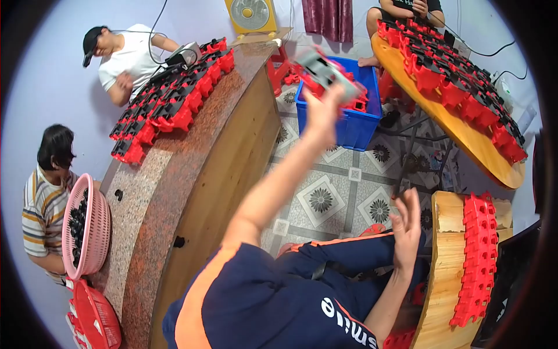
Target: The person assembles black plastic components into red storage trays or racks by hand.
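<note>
My left arm stretches out over the blue crate [337,131]. My left hand [322,113] is closed on a grey and red plastic part [325,71], smeared by motion, so its exact kind is unclear. Inside the crate, more red plastic parts [359,104] show beneath it. My right hand [407,230] is raised above my lap, fingers up and partly spread, with nothing visible in it. To its right, a row of red plastic parts [478,256] stands along a wooden table [447,262].
Rows of red and black parts cover a stone-topped counter [168,99] at left and an oval wooden table [476,154] at right. A pink basket [102,232] holds black pieces; a red basket [96,317] stands below. Other people sit around. A yellow fan [250,14] stands behind.
</note>
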Demonstrator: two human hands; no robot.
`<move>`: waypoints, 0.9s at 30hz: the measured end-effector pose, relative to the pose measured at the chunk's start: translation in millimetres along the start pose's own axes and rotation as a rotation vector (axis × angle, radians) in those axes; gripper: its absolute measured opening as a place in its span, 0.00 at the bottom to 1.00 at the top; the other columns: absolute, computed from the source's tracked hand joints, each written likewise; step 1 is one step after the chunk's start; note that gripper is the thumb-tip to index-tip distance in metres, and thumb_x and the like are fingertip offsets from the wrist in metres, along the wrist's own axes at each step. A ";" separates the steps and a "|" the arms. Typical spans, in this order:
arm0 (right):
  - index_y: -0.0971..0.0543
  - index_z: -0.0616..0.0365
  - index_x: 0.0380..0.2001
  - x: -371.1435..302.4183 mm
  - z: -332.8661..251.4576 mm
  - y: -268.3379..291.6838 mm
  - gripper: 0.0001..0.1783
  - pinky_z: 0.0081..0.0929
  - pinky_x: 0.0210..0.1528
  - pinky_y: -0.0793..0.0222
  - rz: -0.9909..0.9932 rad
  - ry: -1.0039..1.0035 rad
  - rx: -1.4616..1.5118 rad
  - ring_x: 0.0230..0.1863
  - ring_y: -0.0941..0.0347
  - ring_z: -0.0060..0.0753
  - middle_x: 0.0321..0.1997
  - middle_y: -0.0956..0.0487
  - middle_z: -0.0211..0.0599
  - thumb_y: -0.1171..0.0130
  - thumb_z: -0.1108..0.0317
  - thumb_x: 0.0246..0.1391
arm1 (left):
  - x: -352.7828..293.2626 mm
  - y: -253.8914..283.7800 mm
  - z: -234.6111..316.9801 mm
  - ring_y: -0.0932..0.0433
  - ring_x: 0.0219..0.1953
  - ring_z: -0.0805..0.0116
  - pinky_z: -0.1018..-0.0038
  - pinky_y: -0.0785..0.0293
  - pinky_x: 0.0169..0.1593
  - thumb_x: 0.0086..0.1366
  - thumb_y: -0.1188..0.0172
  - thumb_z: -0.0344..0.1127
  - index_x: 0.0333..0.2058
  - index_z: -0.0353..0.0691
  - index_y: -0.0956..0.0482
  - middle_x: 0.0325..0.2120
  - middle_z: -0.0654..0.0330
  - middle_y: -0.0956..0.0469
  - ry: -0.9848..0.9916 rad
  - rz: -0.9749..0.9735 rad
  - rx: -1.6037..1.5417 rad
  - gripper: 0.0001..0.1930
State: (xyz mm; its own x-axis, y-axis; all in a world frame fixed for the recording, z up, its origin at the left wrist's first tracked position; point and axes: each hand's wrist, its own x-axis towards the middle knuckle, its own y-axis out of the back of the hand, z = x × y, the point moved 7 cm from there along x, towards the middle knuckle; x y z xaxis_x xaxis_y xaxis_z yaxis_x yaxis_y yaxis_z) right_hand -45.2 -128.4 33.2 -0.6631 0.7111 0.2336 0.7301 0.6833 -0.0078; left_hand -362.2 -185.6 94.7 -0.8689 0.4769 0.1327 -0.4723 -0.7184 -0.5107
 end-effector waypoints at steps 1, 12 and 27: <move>0.40 0.63 0.65 -5.6 19.2 4.8 0.35 0.28 0.56 0.34 -0.015 -0.097 -0.005 0.61 0.33 0.36 0.65 0.34 0.46 0.41 0.60 0.60 | 44.4 21.3 11.9 0.27 0.47 0.67 0.67 0.25 0.43 0.54 0.32 0.38 0.66 0.45 0.59 0.50 0.58 0.30 -0.016 0.120 0.013 0.49; 0.27 0.70 0.53 -61.4 115.7 49.9 0.18 0.22 0.44 0.27 0.256 -0.599 -0.011 0.42 0.23 0.28 0.47 0.20 0.44 0.46 0.75 0.60 | 396.0 253.7 24.3 0.26 0.52 0.48 0.42 0.30 0.55 0.49 0.32 0.26 0.68 0.44 0.72 0.61 0.44 0.39 -0.124 0.516 -0.212 0.60; 0.25 0.66 0.52 -113.2 100.7 42.1 0.19 0.26 0.51 0.29 0.299 -0.487 -0.440 0.49 0.23 0.31 0.48 0.20 0.41 0.42 0.68 0.60 | 421.2 559.4 215.8 0.25 0.39 0.62 0.60 0.24 0.41 0.62 0.44 0.42 0.36 0.42 0.24 0.35 0.50 0.26 0.150 0.236 0.377 0.11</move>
State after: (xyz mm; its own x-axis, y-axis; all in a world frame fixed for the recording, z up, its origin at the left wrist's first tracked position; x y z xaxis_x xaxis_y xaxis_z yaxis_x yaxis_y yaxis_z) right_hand 43.9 -163.4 -91.5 -0.3479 0.9205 -0.1781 0.8228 0.3908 0.4126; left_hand -1024.3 -495.9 48.2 -0.9410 0.3267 -0.0886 -0.3098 -0.9366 -0.1640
